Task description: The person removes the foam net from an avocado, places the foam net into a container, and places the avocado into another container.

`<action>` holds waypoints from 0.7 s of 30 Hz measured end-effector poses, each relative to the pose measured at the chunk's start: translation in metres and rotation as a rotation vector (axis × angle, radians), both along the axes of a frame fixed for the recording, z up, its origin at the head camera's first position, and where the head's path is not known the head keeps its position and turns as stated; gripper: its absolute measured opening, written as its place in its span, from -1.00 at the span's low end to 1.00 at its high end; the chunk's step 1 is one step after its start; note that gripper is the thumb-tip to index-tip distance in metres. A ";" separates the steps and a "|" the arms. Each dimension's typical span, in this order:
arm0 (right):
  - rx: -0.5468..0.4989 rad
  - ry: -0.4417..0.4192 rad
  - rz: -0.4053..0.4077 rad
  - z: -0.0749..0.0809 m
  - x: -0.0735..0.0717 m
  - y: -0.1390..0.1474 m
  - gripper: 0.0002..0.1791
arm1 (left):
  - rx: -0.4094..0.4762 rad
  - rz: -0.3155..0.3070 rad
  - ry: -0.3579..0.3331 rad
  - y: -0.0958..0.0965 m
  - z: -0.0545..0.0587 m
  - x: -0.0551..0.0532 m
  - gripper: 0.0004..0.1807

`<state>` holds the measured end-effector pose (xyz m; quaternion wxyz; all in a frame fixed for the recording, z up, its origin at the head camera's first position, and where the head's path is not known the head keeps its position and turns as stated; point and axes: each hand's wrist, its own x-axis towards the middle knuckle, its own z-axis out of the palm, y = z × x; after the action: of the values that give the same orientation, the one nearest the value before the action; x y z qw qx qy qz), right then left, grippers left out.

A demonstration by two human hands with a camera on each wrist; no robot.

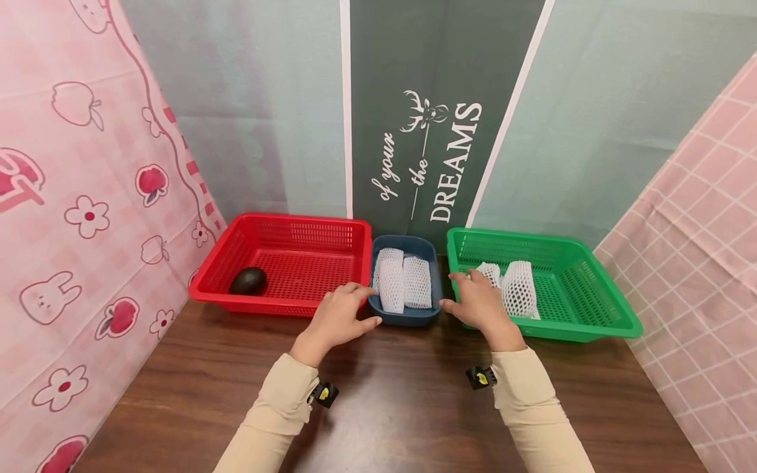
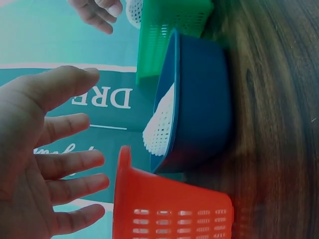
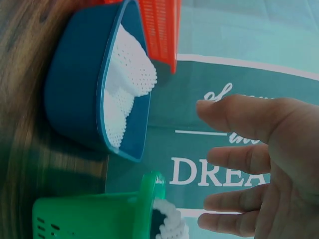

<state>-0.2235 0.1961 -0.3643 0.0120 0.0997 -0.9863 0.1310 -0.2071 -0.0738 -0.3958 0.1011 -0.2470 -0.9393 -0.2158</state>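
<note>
White foam mesh sleeves lie in the blue bin, between left grip and right grip, both holding nothing, fingers apart. They look light, soft and squashable; a gentle mid-length pinch should suit.

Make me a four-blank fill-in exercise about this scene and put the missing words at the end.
1. The basket with the dark oval object in it is coloured ____.
2. White mesh sleeves lie in the green basket and in the container, whose colour is ____.
3. The left hand and the right hand each hold ____.
4. The word in capital letters on the backdrop is ____.

Missing words: red; blue; nothing; DREAMS.
</note>
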 end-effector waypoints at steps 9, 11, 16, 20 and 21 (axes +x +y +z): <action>0.005 0.013 -0.031 0.000 0.002 0.016 -0.34 | -0.027 -0.028 0.025 0.010 -0.004 0.002 -0.44; 0.000 0.023 -0.038 0.000 0.003 0.020 -0.35 | -0.036 -0.032 0.035 0.012 -0.004 0.002 -0.45; -0.019 0.026 -0.050 -0.001 0.003 0.029 -0.34 | -0.043 -0.036 0.071 0.017 -0.006 0.003 -0.47; -0.025 0.031 -0.058 -0.002 0.004 0.034 -0.34 | -0.039 -0.045 0.090 0.019 -0.007 0.004 -0.48; -0.026 0.032 -0.060 -0.002 0.004 0.035 -0.34 | -0.039 -0.048 0.094 0.020 -0.007 0.004 -0.49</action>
<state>-0.2196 0.2309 -0.3666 0.0331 0.0721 -0.9867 0.1416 -0.2031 -0.0541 -0.4028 0.1347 -0.2812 -0.9314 -0.1878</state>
